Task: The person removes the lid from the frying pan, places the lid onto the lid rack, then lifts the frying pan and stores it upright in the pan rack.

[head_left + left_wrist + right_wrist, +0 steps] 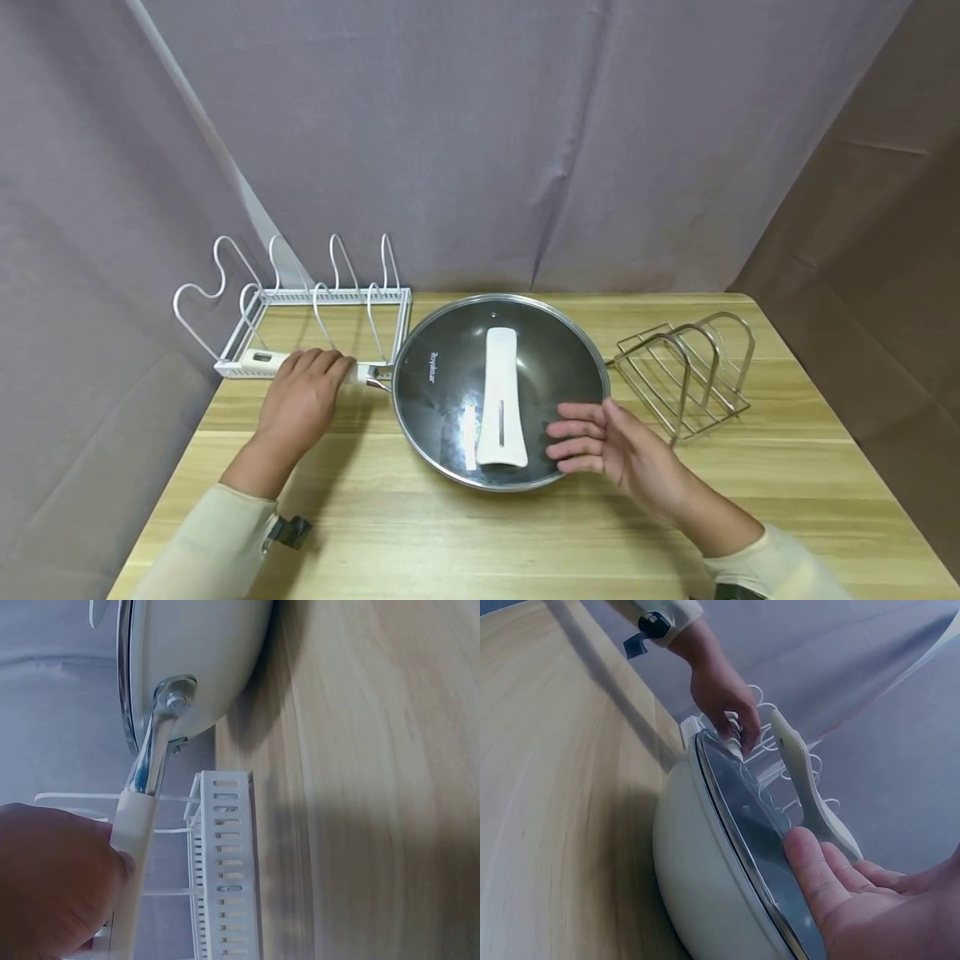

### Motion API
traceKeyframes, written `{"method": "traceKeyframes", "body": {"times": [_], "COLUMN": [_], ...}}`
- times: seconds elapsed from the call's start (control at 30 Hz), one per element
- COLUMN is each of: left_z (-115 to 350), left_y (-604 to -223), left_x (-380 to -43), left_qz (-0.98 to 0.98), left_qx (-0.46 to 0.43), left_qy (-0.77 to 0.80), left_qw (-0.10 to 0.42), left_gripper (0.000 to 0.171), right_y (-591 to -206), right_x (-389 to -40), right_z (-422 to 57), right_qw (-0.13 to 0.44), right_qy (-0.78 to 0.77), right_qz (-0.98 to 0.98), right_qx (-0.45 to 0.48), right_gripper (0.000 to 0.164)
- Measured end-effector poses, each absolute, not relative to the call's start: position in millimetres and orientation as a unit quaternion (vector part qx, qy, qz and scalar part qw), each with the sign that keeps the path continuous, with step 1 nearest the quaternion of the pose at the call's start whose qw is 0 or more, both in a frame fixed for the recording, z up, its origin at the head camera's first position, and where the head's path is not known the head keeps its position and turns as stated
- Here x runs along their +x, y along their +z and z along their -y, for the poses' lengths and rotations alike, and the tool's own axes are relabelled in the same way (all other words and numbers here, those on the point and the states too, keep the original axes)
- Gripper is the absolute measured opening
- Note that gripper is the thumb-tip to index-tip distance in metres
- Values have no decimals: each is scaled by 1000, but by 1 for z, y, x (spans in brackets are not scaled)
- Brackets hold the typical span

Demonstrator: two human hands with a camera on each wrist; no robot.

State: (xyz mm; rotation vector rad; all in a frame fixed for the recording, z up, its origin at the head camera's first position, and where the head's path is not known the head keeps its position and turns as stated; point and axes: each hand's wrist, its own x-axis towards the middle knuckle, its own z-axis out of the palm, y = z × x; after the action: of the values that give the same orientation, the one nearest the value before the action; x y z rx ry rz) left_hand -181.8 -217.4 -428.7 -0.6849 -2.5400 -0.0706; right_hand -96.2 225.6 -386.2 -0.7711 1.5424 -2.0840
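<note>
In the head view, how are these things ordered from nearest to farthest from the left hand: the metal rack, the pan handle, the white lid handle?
1. Pan handle: in the grip of the left hand.
2. White lid handle: to its right, across the lid's middle.
3. Metal rack: farthest right, beyond the pan.

Head feed reaches me evenly lit, fairly sharp. Light looks overhead: I read a hard white glare on the glass lid (558,358), soft shadows on the table (450,550). Both wrist feeds look bluer and hazier to me; the left hand (60,881) sits soft and dark up close. Right wrist: broad shadow beside the pot (697,855).
</note>
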Motion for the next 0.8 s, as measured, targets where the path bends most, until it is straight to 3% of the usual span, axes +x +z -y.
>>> {"method": "traceKeyframes", "body": {"times": [0.3,0.57,0.8], "left_z": [222,224,225], "left_y": [-426,-422,-420], "left_x": [-190,-200,-207], "left_qz": [927,946,952], "left_qx": [-274,-269,-267], "left_qy": [-41,-23,-4], "left_qw": [254,179,147], "left_gripper": [40,37,30], "right_y": [-383,-380,-379], "right_x": [-99,-99,-100], "right_z": [-215,-202,-195], "right_qw": [238,262,265], "right_qy": [-752,-750,-744], "right_qz": [-565,-575,-589], "right_qx": [-242,-197,-169], "right_gripper": [62,70,74]}}
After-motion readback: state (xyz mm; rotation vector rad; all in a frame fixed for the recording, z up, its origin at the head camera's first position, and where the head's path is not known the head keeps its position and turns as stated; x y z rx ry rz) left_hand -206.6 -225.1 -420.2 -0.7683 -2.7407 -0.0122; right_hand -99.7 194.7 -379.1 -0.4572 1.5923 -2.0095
